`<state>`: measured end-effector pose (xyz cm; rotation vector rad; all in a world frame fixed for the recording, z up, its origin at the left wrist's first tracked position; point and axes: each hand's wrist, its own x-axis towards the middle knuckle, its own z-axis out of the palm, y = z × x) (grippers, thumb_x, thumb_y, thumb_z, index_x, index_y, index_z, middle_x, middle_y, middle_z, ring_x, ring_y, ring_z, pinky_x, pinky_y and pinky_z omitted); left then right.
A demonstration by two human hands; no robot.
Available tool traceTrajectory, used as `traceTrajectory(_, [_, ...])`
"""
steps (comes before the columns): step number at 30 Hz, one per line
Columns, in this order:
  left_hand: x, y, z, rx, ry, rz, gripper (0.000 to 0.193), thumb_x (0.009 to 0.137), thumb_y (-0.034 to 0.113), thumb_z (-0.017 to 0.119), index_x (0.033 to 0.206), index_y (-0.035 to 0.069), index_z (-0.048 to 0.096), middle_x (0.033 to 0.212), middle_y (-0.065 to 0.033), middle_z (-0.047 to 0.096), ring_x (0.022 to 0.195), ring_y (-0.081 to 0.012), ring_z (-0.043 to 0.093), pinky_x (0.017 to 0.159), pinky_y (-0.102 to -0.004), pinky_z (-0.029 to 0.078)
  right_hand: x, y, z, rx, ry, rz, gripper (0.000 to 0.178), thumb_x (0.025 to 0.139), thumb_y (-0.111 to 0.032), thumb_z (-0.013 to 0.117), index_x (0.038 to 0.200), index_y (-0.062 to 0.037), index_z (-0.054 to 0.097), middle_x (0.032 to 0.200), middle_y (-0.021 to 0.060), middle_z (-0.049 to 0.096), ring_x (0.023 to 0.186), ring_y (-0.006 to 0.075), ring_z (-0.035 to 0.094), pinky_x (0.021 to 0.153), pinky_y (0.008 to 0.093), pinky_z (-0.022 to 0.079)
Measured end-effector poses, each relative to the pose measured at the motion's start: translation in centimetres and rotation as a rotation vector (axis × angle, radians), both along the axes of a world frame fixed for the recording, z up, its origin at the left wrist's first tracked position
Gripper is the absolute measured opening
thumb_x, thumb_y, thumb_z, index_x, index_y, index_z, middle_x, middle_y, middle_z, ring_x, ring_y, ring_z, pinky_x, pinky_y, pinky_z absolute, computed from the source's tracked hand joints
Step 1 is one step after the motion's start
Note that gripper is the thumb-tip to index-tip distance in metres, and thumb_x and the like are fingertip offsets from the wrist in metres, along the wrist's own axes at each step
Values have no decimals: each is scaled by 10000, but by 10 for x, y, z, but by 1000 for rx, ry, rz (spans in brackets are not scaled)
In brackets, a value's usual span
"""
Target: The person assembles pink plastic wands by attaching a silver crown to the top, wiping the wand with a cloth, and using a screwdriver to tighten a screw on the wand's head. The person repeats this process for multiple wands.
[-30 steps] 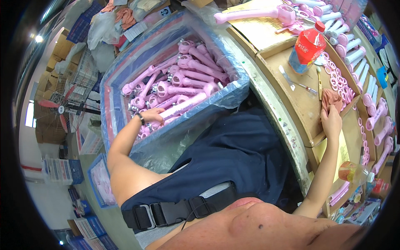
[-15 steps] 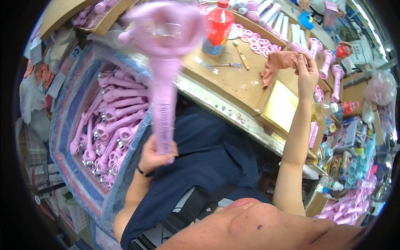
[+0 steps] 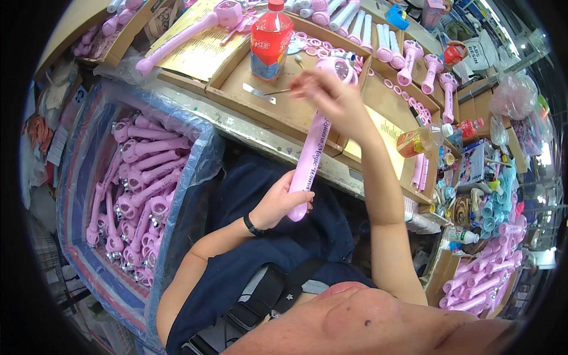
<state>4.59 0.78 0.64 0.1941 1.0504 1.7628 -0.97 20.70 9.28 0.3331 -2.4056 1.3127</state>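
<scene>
My left hand (image 3: 278,201) is wrapped round the lower end of a pink toy wand (image 3: 310,157). The wand slants up and away over the table edge, dark lettering along its handle and a round ring-shaped head (image 3: 340,68) at the far end. My right hand (image 3: 334,103) is smeared by motion and crosses in front of the wand just below that head. Whether its fingers hold anything cannot be made out. A thin metal tool shaft (image 3: 277,92) shows beside its fingertips, next to a small metal strip (image 3: 258,93) on the cardboard tray (image 3: 236,106).
A plastic-lined bag (image 3: 160,296) at my left holds many pink wands. On the table stand a red-labelled bottle (image 3: 272,41) and a bottle of yellow liquid (image 3: 423,140). Another wand (image 3: 183,41) lies on yellow paper. Pink rings (image 3: 408,97) and upright wands (image 3: 409,62) are farther right.
The wand in my left hand has come down and to the right. My right hand has moved left toward the wand; the orange-brown cloth it held is no longer visible.
</scene>
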Motion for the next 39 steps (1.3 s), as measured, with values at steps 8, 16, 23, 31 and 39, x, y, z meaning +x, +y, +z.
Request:
traceTrajectory(8, [4, -4, -28, -55, 254, 119, 553, 815, 87, 633, 1292, 3, 367, 909, -76, 578, 762, -141, 606, 694, -265, 501, 31, 3, -43, -806, 86, -673, 608, 859, -168, 635, 1294, 82, 292, 1121, 176, 548, 1035, 225, 544, 891, 310, 444])
traceTrajectory(16, [5, 7, -19, -366, 1145, 313, 587, 743, 147, 641, 1261, 11, 399, 937, -257, 597, 822, -420, 603, 698, -410, 497, 1, -27, -55, -1048, -143, -334, 283, 833, -99, 643, 1034, 39, 500, 727, 45, 618, 552, 104, 582, 480, 247, 459])
traceTrajectory(23, [-9, 4, -12, -431, 1237, 201, 539, 733, 161, 656, 1194, -25, 445, 876, -264, 598, 779, -400, 617, 687, -405, 495, 38, -63, -58, -1044, -281, -550, 364, 776, -176, 726, 994, 25, 516, 749, 47, 597, 580, 102, 571, 478, 234, 449])
traceTrajectory(31, [5, -6, -6, 311, -44, -288, 593, 786, 134, 666, 1287, -2, 381, 790, -118, 582, 674, -196, 613, 634, -313, 495, 21, 7, -43, -1638, 248, 231, 693, 846, -400, 630, 1375, -63, 335, 1318, 171, 462, 964, 186, 544, 712, 323, 514])
traceTrajectory(39, [-4, -4, -15, 237, -59, -241, 472, 791, 192, 677, 1172, -11, 484, 809, -102, 617, 628, -184, 614, 597, -294, 504, 43, -15, -63, -1687, -126, 237, 727, 821, -354, 666, 1384, -69, 304, 857, 55, 565, 545, 151, 497, 564, 316, 465])
